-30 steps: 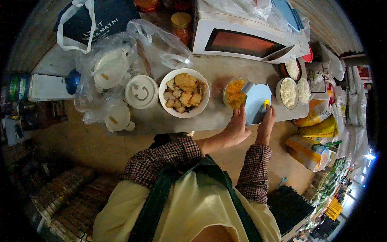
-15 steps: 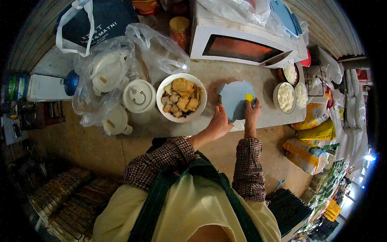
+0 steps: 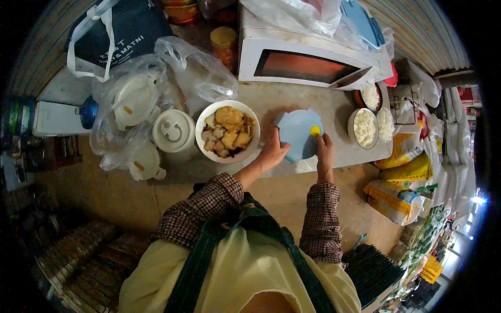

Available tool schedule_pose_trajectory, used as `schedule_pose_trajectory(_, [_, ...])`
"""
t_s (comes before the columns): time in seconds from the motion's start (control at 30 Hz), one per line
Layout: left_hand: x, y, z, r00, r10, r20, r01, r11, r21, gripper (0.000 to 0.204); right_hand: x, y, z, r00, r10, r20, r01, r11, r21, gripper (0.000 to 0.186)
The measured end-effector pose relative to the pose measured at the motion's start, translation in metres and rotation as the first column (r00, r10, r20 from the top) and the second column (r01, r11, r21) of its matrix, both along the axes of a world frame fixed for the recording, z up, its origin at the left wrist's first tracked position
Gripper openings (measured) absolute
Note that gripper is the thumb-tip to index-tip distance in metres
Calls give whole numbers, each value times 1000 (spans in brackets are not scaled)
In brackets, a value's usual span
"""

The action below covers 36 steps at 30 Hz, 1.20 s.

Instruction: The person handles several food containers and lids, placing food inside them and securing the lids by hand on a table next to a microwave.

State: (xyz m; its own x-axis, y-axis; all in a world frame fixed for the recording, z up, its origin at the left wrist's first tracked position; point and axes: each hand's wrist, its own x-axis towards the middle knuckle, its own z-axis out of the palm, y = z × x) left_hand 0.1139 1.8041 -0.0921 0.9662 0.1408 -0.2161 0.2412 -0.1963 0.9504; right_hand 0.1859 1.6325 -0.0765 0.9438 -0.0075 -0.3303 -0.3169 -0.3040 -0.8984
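A pale blue lid (image 3: 298, 140) with locking tabs and a round yellow valve (image 3: 315, 130) lies at the table's middle right, near its front edge. Whatever is beneath it is hidden. My left hand (image 3: 272, 150) grips the lid's left edge, thumb toward the front. On the opposite side, my right hand (image 3: 325, 151) is closed on the right edge, its fingertips near the yellow valve. A white bowl (image 3: 227, 159) of browned chunks, perhaps fried tofu, in dark sauce stands left of my left hand.
Behind the lid stands a white microwave (image 3: 313, 52). Bowls of white rice (image 3: 364, 129) sit at the right. Round white lidded containers (image 3: 174, 130), some in clear plastic bags (image 3: 195, 73), crowd the left beside a dark tote bag (image 3: 120, 41). Sacks (image 3: 394, 201) lie right of the table.
My left hand has slid farther back along the lid's left edge. My right hand stays at the right edge. The whole scene has shifted slightly left in view.
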Motion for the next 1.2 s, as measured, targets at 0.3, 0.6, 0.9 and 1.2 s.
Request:
schedule_pose_trajectory(0.3, [9, -4, -27, 993, 119, 15, -118, 990, -82, 43, 6, 1, 7, 986, -26, -163, 70, 960, 272, 34])
schedule_pose_trajectory(0.6, [-2, -2, 21, 984, 176, -40, -181, 959, -219, 32, -9, -5, 26, 993, 2, -122, 37, 948, 317, 24])
schedule_pose_trajectory(0.9, [-72, 83, 128, 929, 339, 146, -320, 937, -136, 29, -52, 109, 137, 978, 150, 146, -184, 947, 262, 21])
schedule_pose_trajectory(1.2, [-178, 271, 163, 714, 701, -4, -681, 693, -236, 31, -82, 331, 137, 766, 592, 252, -638, 748, 184, 34])
